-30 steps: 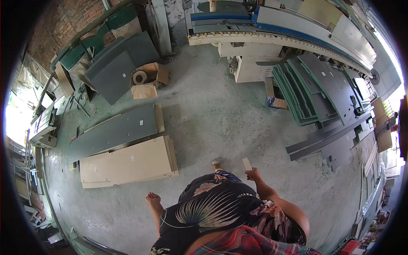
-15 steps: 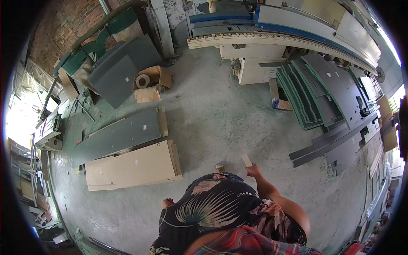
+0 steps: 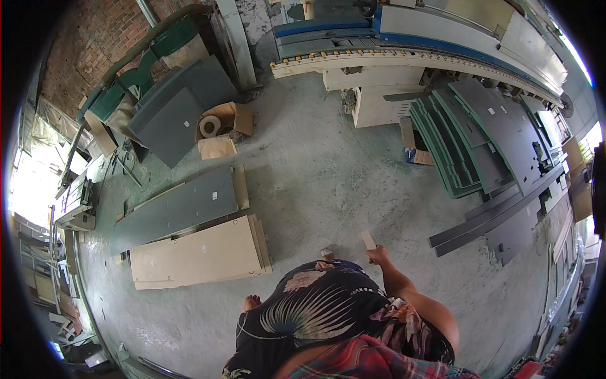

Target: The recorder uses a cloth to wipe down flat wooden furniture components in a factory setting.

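In my right hand (image 3: 377,255) is a small flat beige strip (image 3: 368,240), gripped at its near end and pointing forward over the floor. My left hand (image 3: 251,302) hangs low beside my body, over the floor near the beige panels. Its fingers are loosely bent and a little apart, and nothing shows in them. A stack of beige panels (image 3: 199,254) lies on the floor ahead of that hand. Just beyond it is a long dark grey panel (image 3: 180,203) on lighter boards.
A long white and blue machine (image 3: 404,60) spans the far side. Dark grey panels (image 3: 492,123) with green edges lean in a stack at right, beside long grey strips (image 3: 499,208). An open cardboard box (image 3: 242,120) with a roll stands at far left.
The view has turned and shifted slightly. My right hand keeps hold of the beige strip, and my left hand stays low at my side.
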Action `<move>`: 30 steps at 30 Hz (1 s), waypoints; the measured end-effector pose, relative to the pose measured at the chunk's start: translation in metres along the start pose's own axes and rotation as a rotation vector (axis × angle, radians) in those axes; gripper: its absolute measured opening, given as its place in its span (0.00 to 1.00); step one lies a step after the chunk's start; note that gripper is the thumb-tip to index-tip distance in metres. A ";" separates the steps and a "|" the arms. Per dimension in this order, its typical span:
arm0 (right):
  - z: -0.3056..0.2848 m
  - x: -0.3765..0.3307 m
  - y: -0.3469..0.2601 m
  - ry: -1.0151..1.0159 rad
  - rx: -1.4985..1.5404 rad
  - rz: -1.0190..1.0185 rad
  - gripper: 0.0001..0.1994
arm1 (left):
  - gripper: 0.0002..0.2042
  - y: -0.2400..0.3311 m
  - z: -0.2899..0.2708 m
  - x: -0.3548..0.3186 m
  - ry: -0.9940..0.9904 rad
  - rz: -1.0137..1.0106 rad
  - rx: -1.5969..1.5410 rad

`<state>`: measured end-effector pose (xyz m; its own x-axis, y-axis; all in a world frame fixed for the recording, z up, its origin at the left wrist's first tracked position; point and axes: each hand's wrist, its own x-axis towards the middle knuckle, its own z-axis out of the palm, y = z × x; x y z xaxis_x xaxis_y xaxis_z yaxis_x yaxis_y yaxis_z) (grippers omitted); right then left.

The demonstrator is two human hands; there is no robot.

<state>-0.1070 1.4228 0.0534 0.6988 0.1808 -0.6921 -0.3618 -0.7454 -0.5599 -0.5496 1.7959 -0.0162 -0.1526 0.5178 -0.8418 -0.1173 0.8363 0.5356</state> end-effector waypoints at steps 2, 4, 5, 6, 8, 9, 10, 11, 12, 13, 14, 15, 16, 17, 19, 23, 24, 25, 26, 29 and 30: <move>-0.002 0.002 0.000 -0.010 0.016 0.027 0.17 | 0.12 -0.001 0.002 -0.001 0.010 0.011 0.011; -0.002 0.003 0.002 0.003 0.020 0.004 0.17 | 0.12 -0.003 0.004 -0.002 0.029 0.000 0.004; -0.003 0.004 0.002 0.018 0.026 -0.020 0.17 | 0.12 -0.003 0.005 -0.003 0.046 -0.009 -0.002; -0.003 0.004 -0.001 0.014 0.021 -0.023 0.17 | 0.12 -0.005 0.004 -0.003 0.050 -0.010 -0.008; -0.003 0.005 -0.008 -0.009 -0.041 0.023 0.18 | 0.13 -0.007 0.001 -0.003 0.053 -0.020 -0.029; -0.003 0.007 -0.008 -0.008 -0.045 0.020 0.18 | 0.13 -0.009 0.002 -0.004 0.051 -0.026 -0.037; -0.002 0.008 -0.006 0.004 -0.042 0.004 0.18 | 0.13 -0.009 0.002 -0.005 0.047 -0.032 -0.045; -0.003 0.010 -0.006 0.016 -0.038 -0.014 0.17 | 0.14 -0.010 0.003 -0.006 0.044 -0.038 -0.053; -0.003 0.011 -0.010 0.012 -0.044 -0.018 0.17 | 0.14 -0.011 -0.001 -0.006 0.046 -0.042 -0.063; -0.004 0.011 -0.015 -0.011 -0.053 -0.024 0.17 | 0.14 -0.012 -0.003 -0.006 0.047 -0.047 -0.074; -0.005 0.011 -0.019 -0.034 -0.062 -0.030 0.18 | 0.14 -0.013 -0.006 -0.006 0.047 -0.051 -0.085; -0.005 0.009 -0.025 -0.036 -0.067 -0.033 0.18 | 0.14 -0.014 -0.008 -0.007 0.050 -0.053 -0.090; -0.006 0.009 -0.028 -0.042 -0.096 -0.031 0.18 | 0.14 -0.016 -0.010 -0.008 0.027 -0.037 -0.075; -0.006 0.008 -0.032 -0.049 -0.124 -0.029 0.17 | 0.14 -0.017 -0.010 -0.008 0.005 -0.020 -0.059; -0.006 0.010 -0.033 -0.039 -0.120 -0.047 0.17 | 0.14 -0.018 -0.009 -0.008 0.030 -0.040 -0.072; -0.005 0.013 -0.038 -0.041 -0.137 -0.047 0.16 | 0.13 -0.016 -0.005 -0.010 0.128 -0.115 -0.102; -0.004 0.014 -0.039 -0.045 -0.144 -0.052 0.16 | 0.13 -0.014 -0.003 -0.012 0.131 -0.117 -0.110; -0.003 0.016 -0.039 -0.049 -0.142 -0.032 0.16 | 0.13 -0.013 0.001 -0.017 0.156 -0.118 -0.122; -0.001 0.019 -0.037 -0.053 -0.140 -0.011 0.16 | 0.13 -0.011 0.005 -0.023 0.180 -0.119 -0.132; 0.002 0.033 -0.027 -0.070 -0.137 -0.022 0.16 | 0.12 -0.007 0.018 -0.043 0.252 -0.127 -0.167; 0.003 0.031 -0.030 -0.086 -0.146 -0.030 0.16 | 0.12 -0.009 0.009 -0.037 0.265 -0.124 -0.182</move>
<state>-0.0768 1.4525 0.0471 0.6503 0.2540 -0.7159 -0.2433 -0.8231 -0.5131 -0.5343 1.7706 0.0093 -0.3734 0.3288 -0.8675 -0.3203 0.8319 0.4532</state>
